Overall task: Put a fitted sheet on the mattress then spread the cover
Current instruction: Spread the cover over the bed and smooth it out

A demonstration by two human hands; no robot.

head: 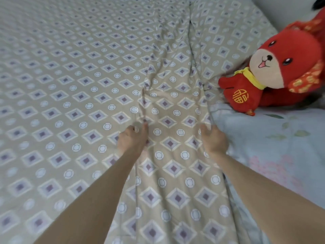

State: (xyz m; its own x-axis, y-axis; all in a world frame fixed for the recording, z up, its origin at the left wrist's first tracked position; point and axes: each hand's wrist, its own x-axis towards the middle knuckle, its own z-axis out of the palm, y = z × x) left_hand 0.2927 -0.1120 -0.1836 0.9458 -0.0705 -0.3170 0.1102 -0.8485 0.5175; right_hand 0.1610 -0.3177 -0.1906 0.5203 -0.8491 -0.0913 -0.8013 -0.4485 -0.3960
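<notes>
A beige fitted sheet [58, 81] with purple diamonds and white circles lies flat over the mattress. On it lies a folded strip of cover [174, 131] in the same pattern, running from the near edge toward the far side. My left hand [131, 138] grips the strip's left edge, its thumb and fingers curled into a fold. On the strip's right edge, my right hand [213, 140] holds the cloth with its fingers tucked around it.
A red plush dog [281, 71] lies at the right on the bed. A pale blue flowered quilt [274, 152] lies beneath it at the right. A white wall [284, 11] runs behind at the far right.
</notes>
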